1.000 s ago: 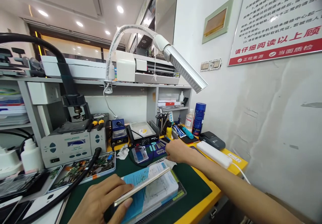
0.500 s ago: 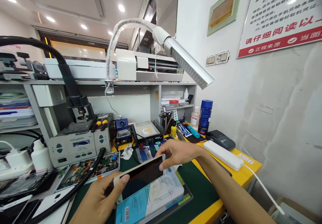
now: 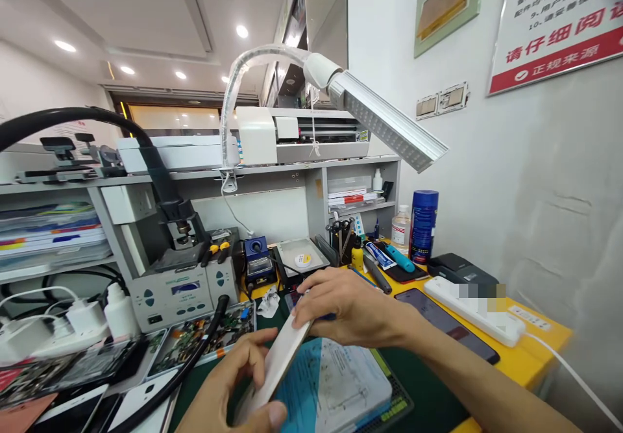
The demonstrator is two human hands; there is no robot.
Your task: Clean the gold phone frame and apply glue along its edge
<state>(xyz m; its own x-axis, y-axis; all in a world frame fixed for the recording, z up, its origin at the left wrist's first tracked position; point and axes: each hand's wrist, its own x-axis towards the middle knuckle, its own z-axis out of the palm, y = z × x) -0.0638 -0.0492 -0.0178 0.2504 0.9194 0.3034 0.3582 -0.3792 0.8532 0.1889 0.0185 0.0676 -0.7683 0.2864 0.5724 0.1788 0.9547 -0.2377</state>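
A smartphone (image 3: 280, 363) with a pale frame is tilted up on its long edge, so its light side faces me and its dark screen is out of sight. My left hand (image 3: 233, 381) grips the near end, thumb on one side and fingers on the other. At the far end, my right hand (image 3: 341, 306) pinches the phone between thumb and fingers. Below the phone, a blue and white box (image 3: 341, 381) lies on a dark green mat (image 3: 433, 381).
A tray of circuit boards (image 3: 195, 335) sits at the left beside a grey soldering station (image 3: 180, 296). On the right lie a dark phone (image 3: 448, 322), a white power strip (image 3: 474, 309) and a blue spray can (image 3: 424, 225). A lamp (image 3: 384, 118) hangs overhead.
The phone has turned from lying nearly flat, screen up, to standing on edge with its screen hidden. Both hands have kept hold of it. The camera view has shifted left.
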